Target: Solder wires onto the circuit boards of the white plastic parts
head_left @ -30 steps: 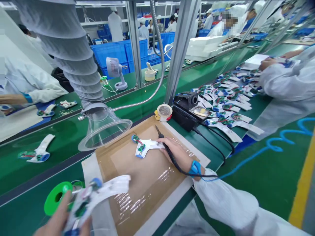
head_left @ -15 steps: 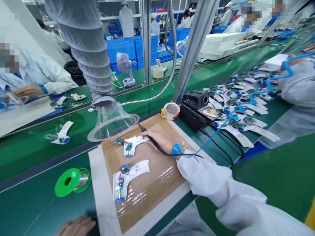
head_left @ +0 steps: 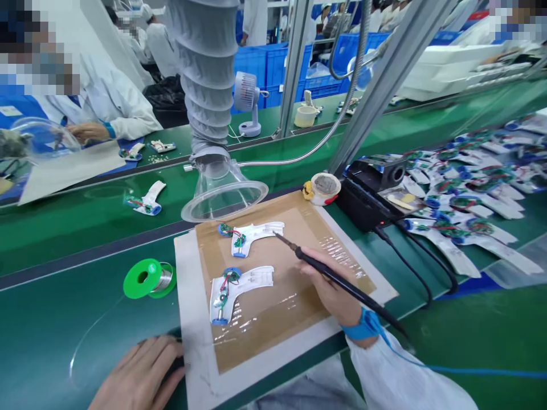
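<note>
My right hand point(head_left: 331, 285) is closed around the black handle of a soldering iron point(head_left: 342, 279). Its metal tip points left, by the narrow end of the upper white plastic half-shell point(head_left: 256, 232); whether they touch I cannot tell. That shell carries a green circuit board, red wires and blue end pieces. Below it on the tape-covered cardboard point(head_left: 282, 324) lies a second such half-shell point(head_left: 243, 282). My left hand point(head_left: 143, 370) rests on the bench beside the board's left edge, fingers close together and slightly bent, thumb apart. Its fingertips meet a dark patch I cannot make out.
A green solder spool point(head_left: 143, 278) stands left of the board. Above hangs a clear fume hood point(head_left: 224, 199). At right are a tip-cleaner pot point(head_left: 325, 188), a black soldering station point(head_left: 367, 199) and many half-shells point(head_left: 474, 216). A blue wrist cord point(head_left: 470, 371) trails right. Across sits another person point(head_left: 106, 102).
My right hand has drawn back toward me, bringing the soldering iron's tip into view by the upper shell. My left hand has come further into view. The whole view has shifted.
</note>
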The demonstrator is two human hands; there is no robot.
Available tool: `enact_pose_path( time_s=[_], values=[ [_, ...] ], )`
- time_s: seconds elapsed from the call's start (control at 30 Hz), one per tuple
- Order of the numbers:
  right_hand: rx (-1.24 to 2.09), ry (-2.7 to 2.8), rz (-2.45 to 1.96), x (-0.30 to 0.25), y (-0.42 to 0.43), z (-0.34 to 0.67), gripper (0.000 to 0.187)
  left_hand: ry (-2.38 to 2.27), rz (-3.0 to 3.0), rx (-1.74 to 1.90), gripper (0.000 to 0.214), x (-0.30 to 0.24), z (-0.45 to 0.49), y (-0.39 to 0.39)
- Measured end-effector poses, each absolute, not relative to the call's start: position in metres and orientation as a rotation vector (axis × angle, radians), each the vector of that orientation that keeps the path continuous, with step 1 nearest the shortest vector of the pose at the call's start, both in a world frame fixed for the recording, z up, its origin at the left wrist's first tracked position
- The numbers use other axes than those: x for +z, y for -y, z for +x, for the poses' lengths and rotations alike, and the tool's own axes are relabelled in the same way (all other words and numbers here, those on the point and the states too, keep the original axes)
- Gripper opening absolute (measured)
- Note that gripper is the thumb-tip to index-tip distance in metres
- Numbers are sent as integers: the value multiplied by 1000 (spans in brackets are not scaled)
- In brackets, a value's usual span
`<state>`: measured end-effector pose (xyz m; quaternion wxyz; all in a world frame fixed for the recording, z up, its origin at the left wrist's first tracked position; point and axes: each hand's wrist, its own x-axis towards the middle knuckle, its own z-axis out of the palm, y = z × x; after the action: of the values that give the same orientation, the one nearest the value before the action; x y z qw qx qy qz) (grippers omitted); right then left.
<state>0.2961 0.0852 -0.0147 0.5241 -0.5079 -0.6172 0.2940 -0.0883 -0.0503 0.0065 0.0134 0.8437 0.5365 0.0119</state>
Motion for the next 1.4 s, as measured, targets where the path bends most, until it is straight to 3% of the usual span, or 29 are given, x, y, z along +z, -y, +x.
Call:
enact_pose_path(
  time_s=[0.2, 0.43, 0.63, 1.4],
  values=[
    [740, 1061, -1258, -26, -68, 272, 31, -1593, 2562, 125, 30, 11, -57, 30],
    [750, 1107, -1261, -28, -60, 268, 22, -1540, 2395, 305, 27, 31, -46, 26],
    [601, 1232, -1266, -32, -54, 258, 12, -1933, 2410, 700, 22, 22, 12, -1],
    [601, 1555, -1226, -25, -51, 255, 8, -1919, 2446, 625, 23, 12, 23, -10]
  ],
)
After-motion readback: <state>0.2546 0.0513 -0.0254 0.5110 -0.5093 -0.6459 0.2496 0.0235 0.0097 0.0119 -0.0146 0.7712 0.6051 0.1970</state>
